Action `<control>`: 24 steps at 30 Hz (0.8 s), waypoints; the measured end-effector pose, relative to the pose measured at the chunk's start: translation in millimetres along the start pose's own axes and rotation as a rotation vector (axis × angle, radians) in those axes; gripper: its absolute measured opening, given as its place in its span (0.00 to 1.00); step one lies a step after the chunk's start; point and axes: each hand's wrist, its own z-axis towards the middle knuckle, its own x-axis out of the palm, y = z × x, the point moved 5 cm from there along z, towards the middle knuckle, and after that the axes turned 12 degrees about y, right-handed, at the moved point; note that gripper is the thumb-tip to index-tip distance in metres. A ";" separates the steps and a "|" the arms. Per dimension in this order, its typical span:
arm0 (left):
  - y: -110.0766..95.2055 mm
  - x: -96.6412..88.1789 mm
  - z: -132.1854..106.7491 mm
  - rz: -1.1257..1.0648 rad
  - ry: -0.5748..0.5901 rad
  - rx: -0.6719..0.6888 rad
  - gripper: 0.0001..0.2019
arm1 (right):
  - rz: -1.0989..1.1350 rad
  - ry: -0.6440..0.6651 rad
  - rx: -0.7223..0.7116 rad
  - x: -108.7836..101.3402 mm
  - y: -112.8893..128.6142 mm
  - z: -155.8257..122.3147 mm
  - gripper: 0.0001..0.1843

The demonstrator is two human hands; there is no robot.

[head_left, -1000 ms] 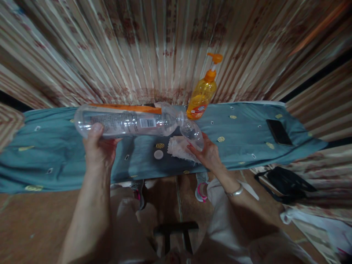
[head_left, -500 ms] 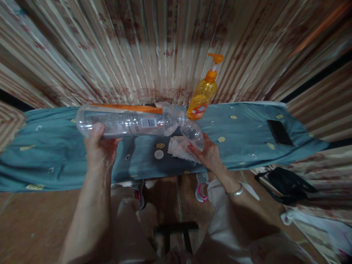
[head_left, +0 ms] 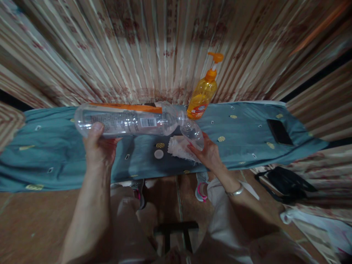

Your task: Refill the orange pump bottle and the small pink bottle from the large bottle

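clear bottle [head_left: 123,121] level, mouth at the small glass [head_left: 194,134]

my left hand [head_left: 100,148] grips the clear bottle near its base, fingers closed round it, above the table's [head_left: 55,157] near edge. my right hand [head_left: 210,156] is closed round the small glass. the clear bottle's long axis runs left to right, mouth pointing right into the small glass. a white cap [head_left: 158,154] lies on the table beside a white cloth [head_left: 177,146], so the opening looks done; whether anything flows i cannot tell. an orange pump bottle [head_left: 202,95] stands at the far edge.

Left hand [head_left: 99,148]: bottle [head_left: 126,120] sideways; right hand [head_left: 209,154]: small container [head_left: 193,134].
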 end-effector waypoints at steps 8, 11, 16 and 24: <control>-0.4 -0.2 0.9 0.045 0.052 0.000 0.34 | 0.008 -0.006 -0.022 -0.6 0.3 -0.4 0.38; -1.0 0.9 0.3 0.050 0.059 -0.003 0.34 | 0.007 0.000 -0.016 0.2 -0.7 -0.3 0.39; -1.8 3.7 -0.7 0.032 0.057 0.004 0.37 | 0.001 0.006 0.019 1.2 -3.2 -0.4 0.40; -1.6 1.8 -1.4 0.011 0.035 -0.007 0.32 | -0.015 -0.006 -0.006 -0.1 0.5 -0.1 0.41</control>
